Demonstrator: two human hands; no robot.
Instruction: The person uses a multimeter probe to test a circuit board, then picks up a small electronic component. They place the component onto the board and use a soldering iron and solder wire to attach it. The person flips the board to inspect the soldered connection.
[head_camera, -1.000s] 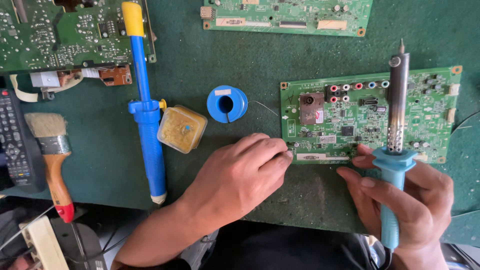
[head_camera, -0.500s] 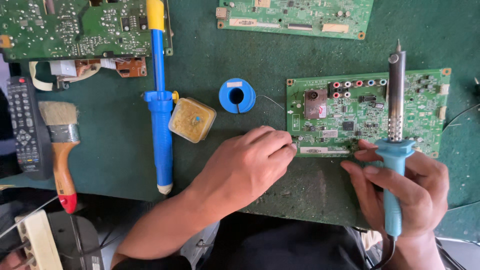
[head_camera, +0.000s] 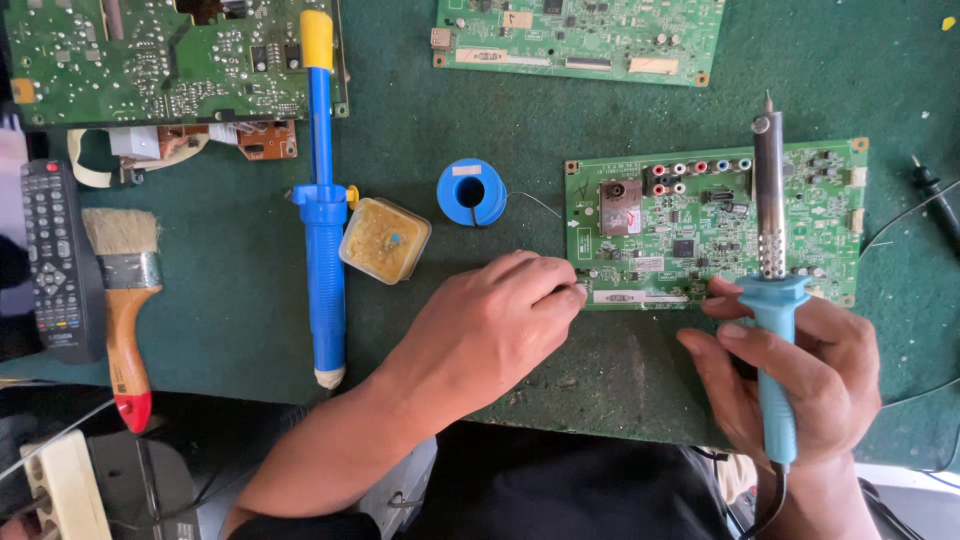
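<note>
Soldering iron clamped in right hand, tip pointing far over circuit board. Left hand fingers together, pinched at board's near-left edge.

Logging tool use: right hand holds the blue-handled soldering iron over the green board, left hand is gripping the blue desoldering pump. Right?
Not quite. In the head view the left hand rests at the edge of the green board; the blue desoldering pump lies untouched on the mat. The right hand does hold the soldering iron over the board.
</note>
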